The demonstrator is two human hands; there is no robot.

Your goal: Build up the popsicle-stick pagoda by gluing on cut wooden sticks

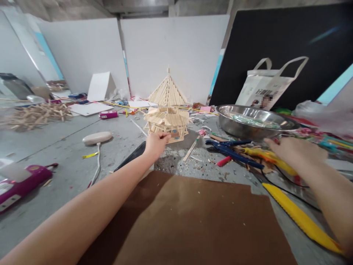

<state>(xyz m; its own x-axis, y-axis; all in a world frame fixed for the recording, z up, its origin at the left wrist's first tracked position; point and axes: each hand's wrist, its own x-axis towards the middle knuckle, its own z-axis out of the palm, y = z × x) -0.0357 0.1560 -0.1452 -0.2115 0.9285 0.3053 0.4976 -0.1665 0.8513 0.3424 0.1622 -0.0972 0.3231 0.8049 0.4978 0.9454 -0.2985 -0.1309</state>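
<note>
A small pagoda-like model built of wooden sticks [167, 110] stands on the grey floor, straight ahead. My left hand [156, 142] reaches out to it and its fingers are closed on the model's base at the front left corner. My right hand [296, 151] is blurred by motion; it hovers over a heap of tools, just above a yellow-handled tool [268, 156] and beside blue-handled pliers [231, 149]. Its fingers look loosely stretched, but I cannot make out whether they hold anything.
A brown sheet [193, 221] lies in front of me. A steel bowl [253, 121] sits right of the model, a white tote bag [271, 86] behind it. A yellow saw blade [300, 217], a pink device [19, 182], a white oval gadget [97, 138] and a stick pile [35, 114] lie around.
</note>
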